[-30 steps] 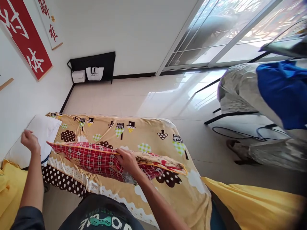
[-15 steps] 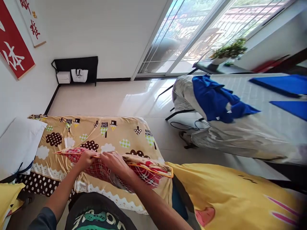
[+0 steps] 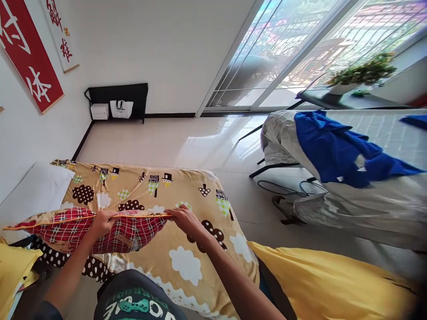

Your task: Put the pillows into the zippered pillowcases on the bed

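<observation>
A red plaid cushion (image 3: pixel 133 231) with orange piping is held on edge above the bed, its side hanging toward my body. My left hand (image 3: pixel 102 223) is closed on the piped upper edge near the cushion's middle. At the cushion's right end, my right hand (image 3: pixel 184 218) grips the corner. Beneath lies a tan blanket (image 3: pixel 187 191) printed with clouds, hats and dotted trees, spread over the bed. A white pillow (image 3: pixel 43 184) rests at the bed's left end, near the cushion's left tip.
Yellow fabric (image 3: pixel 307 275) lies at the lower right, and another yellow piece (image 3: pixel 16 271) is at the left edge. A plastic-covered table (image 3: pixel 333 209) with blue cloth (image 3: pixel 336 146) stands to the right. A black shelf (image 3: pixel 133 98) with a white bag (image 3: pixel 122 109) is by the wall.
The cushion has moved left toward the white pillow. My right hand has shifted from its middle to its right end; my left hand has moved slightly left. The view has turned a little left.
</observation>
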The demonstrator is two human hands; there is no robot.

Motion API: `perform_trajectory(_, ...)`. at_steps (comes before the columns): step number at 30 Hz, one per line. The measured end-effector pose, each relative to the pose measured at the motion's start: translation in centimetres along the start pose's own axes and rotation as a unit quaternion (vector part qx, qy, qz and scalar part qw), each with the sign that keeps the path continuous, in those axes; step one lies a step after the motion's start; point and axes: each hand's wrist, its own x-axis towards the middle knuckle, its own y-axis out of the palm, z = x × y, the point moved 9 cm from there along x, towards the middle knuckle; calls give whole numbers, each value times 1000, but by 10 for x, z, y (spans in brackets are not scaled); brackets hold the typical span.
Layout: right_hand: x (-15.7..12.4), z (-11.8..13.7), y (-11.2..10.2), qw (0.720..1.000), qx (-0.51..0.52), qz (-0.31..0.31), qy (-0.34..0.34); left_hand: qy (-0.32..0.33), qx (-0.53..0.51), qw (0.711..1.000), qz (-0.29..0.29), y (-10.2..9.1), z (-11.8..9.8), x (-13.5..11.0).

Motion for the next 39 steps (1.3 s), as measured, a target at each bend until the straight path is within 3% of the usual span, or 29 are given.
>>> perform_trajectory(4,9,-7,-30,996,41,-69,36,-37,-49,997,-55,-22,9,-5)
perform_trajectory(8,5,4,-81,961,205,-175,61,-73,-109,988,-85,-25,28,-6)
perform_trajectory(12,2,51,-115,941,259,-219,12,-79,-120,986,-88,-15,44,1)
perform_trajectory(15,9,92,-118,950,236,-200,-36,-55,-113,988,-92,-5,28,10)
perform_trajectory(18,20,121,-102,969,188,-143,-74,36,-96,991,-89,4,-27,24)
perform_trajectory(20,27,134,-89,979,142,-109,-93,88,-98,990,-55,15,-66,37)
perform_trajectory(23,32,137,-80,983,117,-116,-77,66,-147,987,3,32,-91,59)
perform_trajectory(25,29,126,-82,978,133,-158,-21,28,-200,979,2,37,-89,71)
perform_trajectory(28,12,103,-69,968,161,-180,70,-17,-254,965,-69,31,-77,79)
perform_trajectory(34,-46,60,23,976,153,-37,148,-59,-259,944,-195,1,-60,80)
perform_trajectory(39,-83,28,68,969,171,-34,176,-60,-222,938,-261,-32,-45,82)
